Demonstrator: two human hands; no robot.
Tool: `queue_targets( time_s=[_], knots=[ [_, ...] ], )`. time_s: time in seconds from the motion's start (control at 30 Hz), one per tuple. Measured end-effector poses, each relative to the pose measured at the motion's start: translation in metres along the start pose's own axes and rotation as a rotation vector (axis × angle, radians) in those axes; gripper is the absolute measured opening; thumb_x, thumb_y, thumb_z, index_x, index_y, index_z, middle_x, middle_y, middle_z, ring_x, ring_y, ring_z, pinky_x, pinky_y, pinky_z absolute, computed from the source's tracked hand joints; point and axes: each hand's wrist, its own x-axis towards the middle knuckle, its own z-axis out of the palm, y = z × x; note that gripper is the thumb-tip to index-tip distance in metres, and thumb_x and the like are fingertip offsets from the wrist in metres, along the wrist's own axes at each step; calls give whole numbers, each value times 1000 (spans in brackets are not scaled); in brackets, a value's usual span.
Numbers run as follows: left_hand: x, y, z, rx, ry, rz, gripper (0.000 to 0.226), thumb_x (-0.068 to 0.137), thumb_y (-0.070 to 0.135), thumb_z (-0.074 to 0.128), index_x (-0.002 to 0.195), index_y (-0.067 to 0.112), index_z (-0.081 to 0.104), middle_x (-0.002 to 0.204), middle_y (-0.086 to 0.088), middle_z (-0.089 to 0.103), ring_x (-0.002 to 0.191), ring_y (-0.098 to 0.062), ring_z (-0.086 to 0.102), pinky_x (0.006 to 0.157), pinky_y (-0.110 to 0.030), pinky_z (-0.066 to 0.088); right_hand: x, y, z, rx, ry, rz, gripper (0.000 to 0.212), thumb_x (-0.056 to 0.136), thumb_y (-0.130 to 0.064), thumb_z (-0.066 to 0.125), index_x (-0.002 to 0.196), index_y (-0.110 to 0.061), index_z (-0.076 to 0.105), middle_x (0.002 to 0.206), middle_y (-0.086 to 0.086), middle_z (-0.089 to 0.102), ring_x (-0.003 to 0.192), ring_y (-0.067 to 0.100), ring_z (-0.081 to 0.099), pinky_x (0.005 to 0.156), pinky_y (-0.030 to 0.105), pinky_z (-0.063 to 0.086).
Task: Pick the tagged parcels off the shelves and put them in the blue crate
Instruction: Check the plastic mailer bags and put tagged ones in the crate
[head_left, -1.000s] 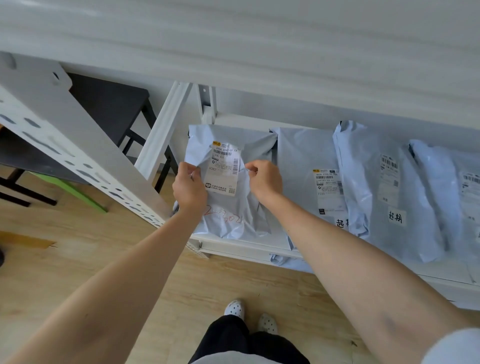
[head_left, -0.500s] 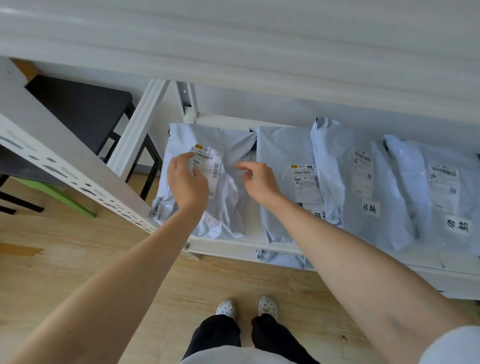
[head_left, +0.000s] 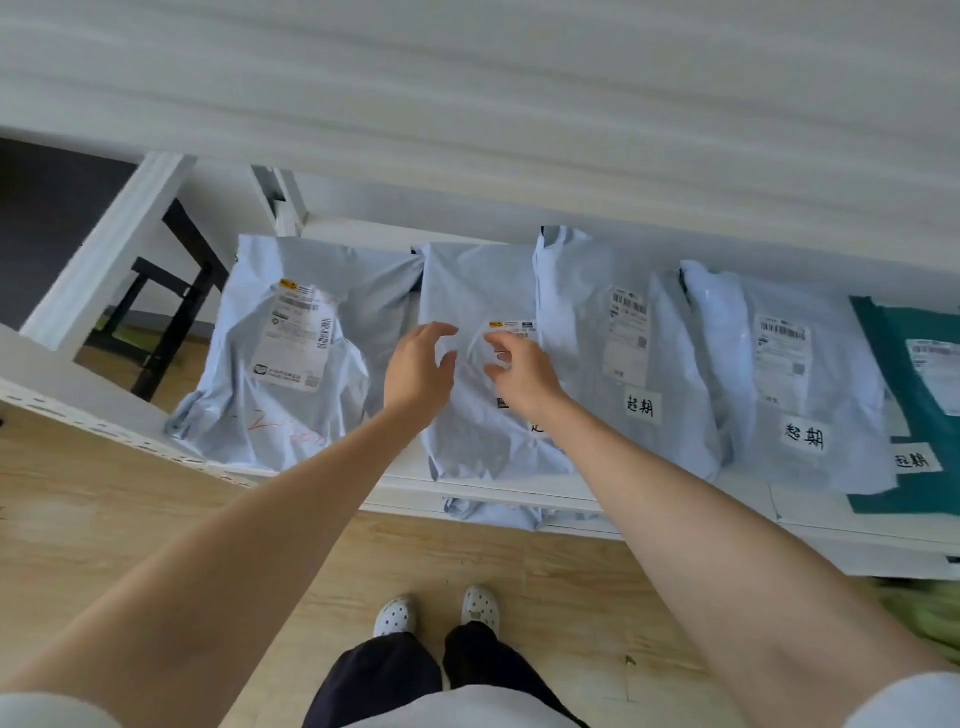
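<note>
Left hand (head_left: 415, 371) and right hand (head_left: 524, 376) over second parcel (head_left: 467, 431), fingers (head_left: 435, 329) loosely spread, grasping nothing

My left hand (head_left: 418, 371) has let go of the leftmost parcel (head_left: 291, 395). It no longer pinches that parcel's label (head_left: 298, 338), which now lies flat and uncovered. My right hand (head_left: 519, 371) let go half a second sooner. Both hands have moved right and are now over the second parcel (head_left: 470, 441), fingers loosely spread, gripping nothing. I cannot tell whether they touch the bag. My view has swung right: a teal parcel (head_left: 904, 405) now shows at the right end of the shelf (head_left: 675, 512).
</note>
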Motion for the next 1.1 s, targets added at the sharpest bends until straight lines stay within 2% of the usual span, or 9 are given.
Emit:
queue_targets(
  time_s=[0.1,0.2,0.27,0.37,0.5,0.63,0.7,0.83,1.1],
  knots=[
    [5,5,15,15,-50,-22,32,94,11,54,124,17,58,132,-1,56,114,-24,55,88,-28,42,5,15,-5,-41,-92,34,57,90,-9,62,143,-8,40,144,10,45,130,25,46,106,30,36],
    [14,5,27,61,-92,-16,35,93,12,55,127,17,57,133,-3,56,121,-23,50,95,-31,41,15,27,-10,-159,-149,30,67,87,-17,68,145,-10,35,142,9,46,127,23,47,98,24,35],
    [21,3,31,105,-125,8,38,92,13,58,129,16,56,135,-2,55,124,-23,48,98,-29,37,23,32,-12,-215,-145,7,66,86,-17,70,141,-5,37,140,12,46,126,25,46,96,24,34],
    [30,-2,38,101,-164,-6,45,87,16,67,130,16,56,137,-2,54,127,-21,47,102,-27,34,32,39,-14,-231,-123,32,69,83,-17,71,140,-6,35,141,12,40,130,26,39,103,32,34],
    [37,-9,47,121,-167,-40,59,76,26,77,131,19,56,136,-1,55,128,-20,45,107,-36,36,40,46,-16,-252,-41,59,66,73,-22,77,130,-11,46,130,12,47,122,27,47,100,39,43],
    [40,-10,50,181,-176,-29,69,71,31,81,133,19,52,137,2,52,130,-22,39,104,-45,37,51,58,-14,-294,-16,87,74,62,-30,81,127,-14,48,125,10,50,116,27,53,93,41,49],
    [43,-10,50,192,-192,-39,76,69,33,83,136,20,49,140,4,48,131,-22,36,104,-47,38,50,56,-18,-315,-9,84,77,62,-33,81,129,-15,45,128,10,48,118,28,52,95,41,49],
    [47,-11,48,180,-209,-59,90,62,38,86,140,21,44,144,9,43,132,-21,33,104,-46,38,47,54,-32,-322,-35,124,81,76,-28,77,141,-17,30,142,10,30,130,29,36,107,43,37],
    [49,-11,49,148,-166,-52,94,60,37,88,140,17,44,150,-2,38,137,-25,32,112,-30,25,50,59,-42,-233,-86,69,82,71,-12,82,140,-14,37,135,10,46,124,25,49,105,33,39]
  ],
)
